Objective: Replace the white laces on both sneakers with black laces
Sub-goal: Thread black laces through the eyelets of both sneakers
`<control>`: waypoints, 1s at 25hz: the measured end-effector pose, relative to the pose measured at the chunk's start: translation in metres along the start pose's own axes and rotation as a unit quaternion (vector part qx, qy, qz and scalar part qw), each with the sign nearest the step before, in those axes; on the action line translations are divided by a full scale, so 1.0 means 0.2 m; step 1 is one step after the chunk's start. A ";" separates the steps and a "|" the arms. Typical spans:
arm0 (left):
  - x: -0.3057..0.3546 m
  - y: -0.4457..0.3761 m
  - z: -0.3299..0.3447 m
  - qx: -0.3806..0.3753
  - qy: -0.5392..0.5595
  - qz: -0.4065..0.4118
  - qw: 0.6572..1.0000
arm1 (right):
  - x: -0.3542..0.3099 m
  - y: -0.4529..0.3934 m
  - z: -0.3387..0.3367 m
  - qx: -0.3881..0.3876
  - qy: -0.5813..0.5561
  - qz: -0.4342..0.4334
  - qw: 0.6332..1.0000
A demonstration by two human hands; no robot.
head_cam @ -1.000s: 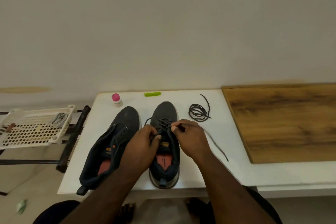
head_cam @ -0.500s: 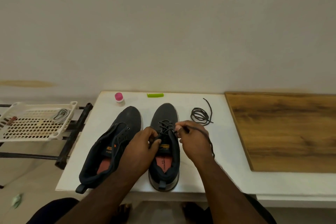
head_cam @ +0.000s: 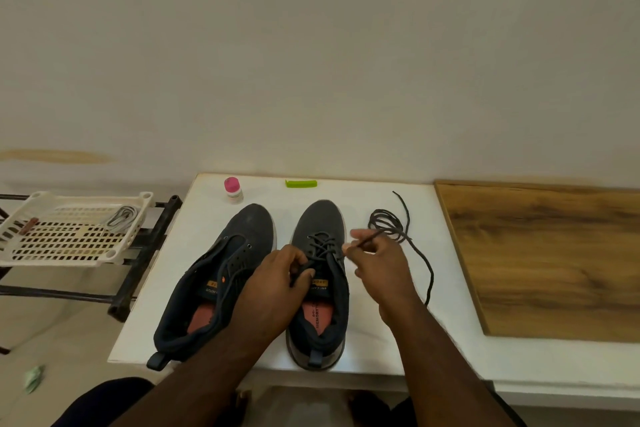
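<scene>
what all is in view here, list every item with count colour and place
sneakers: 2, dark, side by side on white table
lace in right sneaker: 1, black, partly threaded, free end trailing right
coiled lace: 1, black, table right of sneakers
small bottle: 1, pink cap, table back edge
clip-like piece: 1, green, table back edge
wooden board: 1, brown, right
basket: 1, cream, left rack, pale laces inside
left hand: 1, gripping lace at the tongue
right hand: 1, fingers pinching lace end
</scene>
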State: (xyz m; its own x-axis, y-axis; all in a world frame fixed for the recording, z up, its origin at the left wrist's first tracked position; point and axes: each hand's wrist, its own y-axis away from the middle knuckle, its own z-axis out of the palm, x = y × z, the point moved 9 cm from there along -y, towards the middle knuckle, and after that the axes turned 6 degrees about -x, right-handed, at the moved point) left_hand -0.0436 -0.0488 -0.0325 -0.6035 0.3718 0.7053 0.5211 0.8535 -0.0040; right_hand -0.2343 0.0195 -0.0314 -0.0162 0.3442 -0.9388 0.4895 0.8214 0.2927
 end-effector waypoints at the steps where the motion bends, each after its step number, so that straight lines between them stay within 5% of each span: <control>1: 0.01 0.00 0.00 0.001 0.000 0.003 1.000 | 0.02 0.00 0.05 -0.039 0.054 0.004 0.998; 4: 0.01 0.00 0.00 0.001 -0.003 -0.003 1.000 | -0.01 0.02 0.08 -0.029 0.130 -0.027 0.991; 9: 0.01 0.00 0.00 -0.011 -0.005 -0.012 1.000 | -0.04 0.04 -0.05 0.093 0.000 -0.036 0.995; 15: 0.03 0.01 -0.04 0.011 -0.005 -0.005 1.000 | -0.06 0.03 0.00 0.033 -0.057 -0.047 0.997; 22: -0.01 0.02 -0.09 0.032 0.045 -0.059 0.997 | -0.03 0.05 -0.30 0.217 -0.434 -0.064 0.872; 24: 0.01 0.02 -0.09 0.030 0.053 -0.059 0.996 | -0.08 0.07 -0.33 0.221 -0.391 -0.099 0.888; 25: 0.03 0.02 -0.10 0.038 0.057 -0.052 0.996 | -0.14 0.08 -0.33 0.210 -0.288 -0.139 0.924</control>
State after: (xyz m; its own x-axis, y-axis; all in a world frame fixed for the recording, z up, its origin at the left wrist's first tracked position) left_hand -0.0321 -0.0501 -0.0135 -0.5773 0.2404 0.7804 0.4100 0.9118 0.0225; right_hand -0.2829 0.0527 0.0111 0.2159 -0.2529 -0.9431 0.8330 0.5516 0.0428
